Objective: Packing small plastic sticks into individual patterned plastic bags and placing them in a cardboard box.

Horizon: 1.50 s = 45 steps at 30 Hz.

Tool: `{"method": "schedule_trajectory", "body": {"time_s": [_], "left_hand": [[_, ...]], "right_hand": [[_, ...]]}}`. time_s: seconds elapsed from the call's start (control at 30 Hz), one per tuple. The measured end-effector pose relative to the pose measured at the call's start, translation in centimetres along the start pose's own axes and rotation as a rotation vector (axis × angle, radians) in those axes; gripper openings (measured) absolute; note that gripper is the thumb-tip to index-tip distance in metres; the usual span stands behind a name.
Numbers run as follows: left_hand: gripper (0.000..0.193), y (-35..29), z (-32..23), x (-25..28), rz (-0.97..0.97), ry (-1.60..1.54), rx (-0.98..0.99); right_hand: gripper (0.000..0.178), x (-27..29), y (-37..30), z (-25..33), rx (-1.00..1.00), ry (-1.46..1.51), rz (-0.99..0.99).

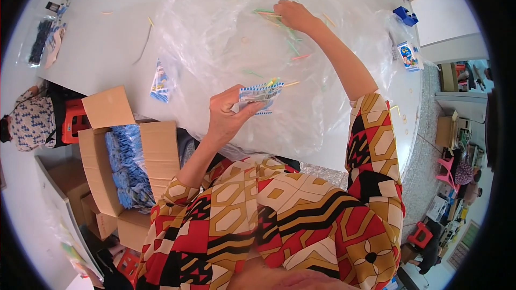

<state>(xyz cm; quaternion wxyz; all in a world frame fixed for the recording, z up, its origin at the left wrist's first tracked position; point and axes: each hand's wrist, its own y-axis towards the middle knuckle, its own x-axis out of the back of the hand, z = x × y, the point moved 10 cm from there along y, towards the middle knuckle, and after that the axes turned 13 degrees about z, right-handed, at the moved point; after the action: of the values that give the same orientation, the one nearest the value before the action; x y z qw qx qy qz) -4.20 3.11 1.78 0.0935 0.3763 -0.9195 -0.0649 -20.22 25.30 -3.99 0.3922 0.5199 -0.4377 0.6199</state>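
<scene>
In my left hand (223, 115), thumb and fingers are closed on a small blue-and-white packet (258, 95). Yellow and green thin sticks poke out of the packet's upper right end. My right hand (295, 17) reaches to the far part of the table, its fingers pinched on the ends of several thin coloured sticks (265, 13). More green sticks (293, 47) lie loose just below it, along with a red stick (301, 57). All of them rest on a crumpled sheet of clear plastic (215, 37).
Left of the plastic lies another blue-and-white packet (159, 81). An open cardboard box (161, 147) full of blue packets stands at the lower left. A blue tape dispenser (405, 16) and a small packet (408, 55) sit at the table's right edge. Other people are seated left and right.
</scene>
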Motion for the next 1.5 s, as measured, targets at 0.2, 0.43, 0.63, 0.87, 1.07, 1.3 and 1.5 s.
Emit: {"method": "schedule_trajectory", "body": {"time_s": [0.2,0.43,0.63,0.87,1.07,1.3,1.5], "left_hand": [[0.015,-0.1,0.4,-0.2,0.045,0.001,0.035],[0.011,0.1,0.0,0.2,-0.041,-0.015,-0.012],[0.011,1.0,0.6,-0.4,-0.047,-0.012,-0.016],[0.011,3.0,1.5,-0.8,-0.047,-0.004,-0.013],[0.011,4.0,1.4,-2.2,-0.008,0.008,-0.044],[0.009,3.9,0.2,-2.2,0.005,0.134,-0.083],[0.008,3.8,-1.5,-2.1,0.003,0.199,-0.114]], "right_hand": [[0.012,-1.0,0.4,0.0,0.002,-0.037,-0.003],[0.007,0.9,-1.9,-2.1,-0.088,0.246,-0.117],[0.012,2.6,-7.3,-4.6,-0.183,1.037,-0.121],[0.010,11.5,-13.8,2.8,0.036,1.325,-0.259],[0.005,13.5,-16.1,9.5,0.214,1.333,-0.080],[0.005,12.4,-16.2,10.8,0.222,1.355,-0.020],[0.007,11.7,-16.0,10.9,0.167,1.314,0.042]]}}
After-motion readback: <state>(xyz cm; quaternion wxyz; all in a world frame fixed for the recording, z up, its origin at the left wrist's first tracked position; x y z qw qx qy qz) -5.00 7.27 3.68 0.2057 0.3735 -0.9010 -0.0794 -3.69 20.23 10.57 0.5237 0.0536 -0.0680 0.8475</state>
